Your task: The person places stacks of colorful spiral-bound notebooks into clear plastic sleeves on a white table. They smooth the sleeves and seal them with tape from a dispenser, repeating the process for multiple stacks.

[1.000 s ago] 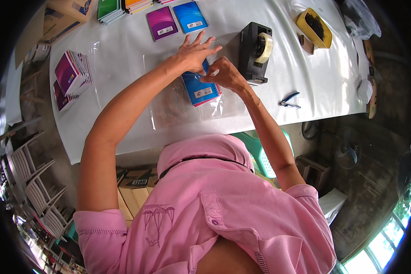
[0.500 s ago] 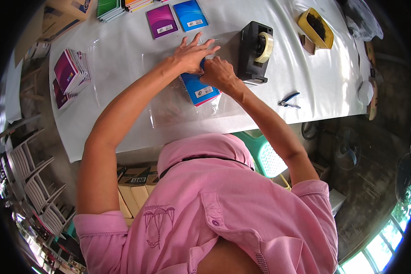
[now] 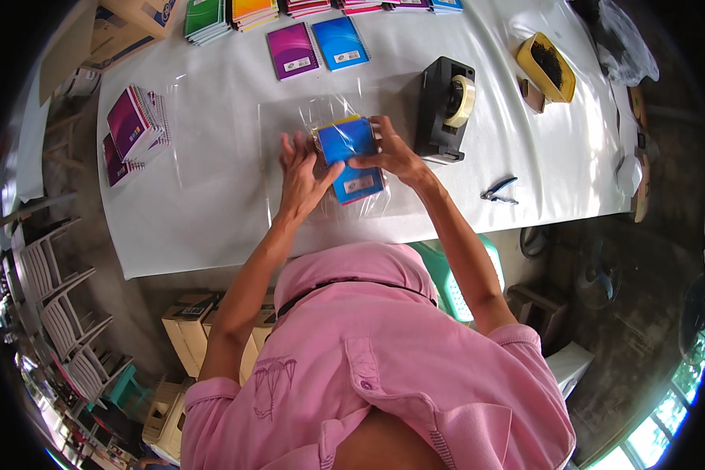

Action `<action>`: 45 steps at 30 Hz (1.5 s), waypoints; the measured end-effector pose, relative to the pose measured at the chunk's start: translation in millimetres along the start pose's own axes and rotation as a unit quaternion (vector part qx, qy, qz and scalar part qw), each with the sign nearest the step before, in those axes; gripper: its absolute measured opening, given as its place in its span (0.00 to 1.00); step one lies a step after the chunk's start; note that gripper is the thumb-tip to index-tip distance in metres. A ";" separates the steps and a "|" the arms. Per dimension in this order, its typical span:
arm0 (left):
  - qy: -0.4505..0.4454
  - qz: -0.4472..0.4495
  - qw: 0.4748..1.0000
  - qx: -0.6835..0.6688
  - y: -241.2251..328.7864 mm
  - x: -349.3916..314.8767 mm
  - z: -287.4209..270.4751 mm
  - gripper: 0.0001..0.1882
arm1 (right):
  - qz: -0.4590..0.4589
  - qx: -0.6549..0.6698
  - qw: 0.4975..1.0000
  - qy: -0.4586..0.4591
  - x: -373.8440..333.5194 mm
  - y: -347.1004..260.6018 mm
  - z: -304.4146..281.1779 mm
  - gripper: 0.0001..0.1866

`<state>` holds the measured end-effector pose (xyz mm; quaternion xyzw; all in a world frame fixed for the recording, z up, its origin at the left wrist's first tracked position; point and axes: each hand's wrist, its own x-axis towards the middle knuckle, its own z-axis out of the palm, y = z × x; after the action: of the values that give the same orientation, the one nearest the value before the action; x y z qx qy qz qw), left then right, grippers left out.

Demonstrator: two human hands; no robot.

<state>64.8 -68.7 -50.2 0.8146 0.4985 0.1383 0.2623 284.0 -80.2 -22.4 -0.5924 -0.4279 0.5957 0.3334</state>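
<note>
A small stack of spiral notebooks (image 3: 347, 142) with a blue cover on top lies on a clear plastic sheet (image 3: 278, 129), near the middle of the table. Yellow shows at the stack's far edge and red at its near edge. Loose, crinkled plastic film stands up around it. My right hand (image 3: 397, 159) grips the stack's right side, thumb over the blue cover and fingers along the edge. At the left side my left hand (image 3: 299, 182) has its fingers spread and a little blurred, its thumb tip touching the cover.
A black tape dispenser (image 3: 433, 110) stands right of the stack, with blue-handled nippers (image 3: 500, 190) nearer the edge. Beyond lie a purple notebook (image 3: 294, 51) and a blue notebook (image 3: 341, 43). Purple notebooks (image 3: 133, 124) sit at left, a yellow tub (image 3: 547, 66) at far right.
My left hand has come off the stack's far part to its left side. My right hand has shifted to its right edge. The stack now shows more fully, with film raised around it.
</note>
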 end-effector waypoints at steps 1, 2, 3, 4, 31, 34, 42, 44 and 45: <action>0.002 0.002 0.983 -0.184 2.8 -2.9 -5.6 0.43 | -0.038 0.037 0.999 0.001 -11.3 -12.0 1.7 0.50; 0.002 0.006 0.932 -0.363 7.5 -5.5 -13.9 0.46 | -0.074 0.075 0.994 0.003 -23.7 -21.5 4.1 0.50; 0.002 0.010 0.849 -0.528 11.1 -7.0 -23.4 0.49 | -0.109 0.114 0.988 0.006 -28.5 -25.2 5.6 0.50; -0.058 -0.057 0.812 -0.579 24.1 -2.4 -45.6 0.55 | -0.158 0.086 0.983 0.034 -29.9 -20.1 3.5 0.50; 0.025 -0.052 0.821 -0.568 48.5 26.3 -55.5 0.44 | -0.261 0.130 0.956 0.031 -23.4 -28.3 12.0 0.41; 0.014 -0.049 0.827 -0.559 52.7 27.6 -51.5 0.42 | -0.199 0.165 0.962 0.089 -24.6 -29.8 25.3 0.28; 0.029 -0.007 0.835 -0.549 45.2 32.2 -54.2 0.43 | -0.233 0.104 0.962 0.093 -28.1 -38.5 16.7 0.25; 0.054 -0.037 0.854 -0.515 45.3 36.8 -55.1 0.43 | -0.247 0.118 0.954 0.119 -30.0 -45.4 18.6 0.23; 0.067 -0.053 0.863 -0.498 45.4 36.8 -55.0 0.43 | -0.230 0.110 0.960 0.116 -27.0 -40.7 20.9 0.23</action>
<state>88.8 -36.8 19.5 0.5369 0.4221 0.4083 0.6057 260.8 -90.3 24.3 -0.5028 -0.4425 0.4735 0.5720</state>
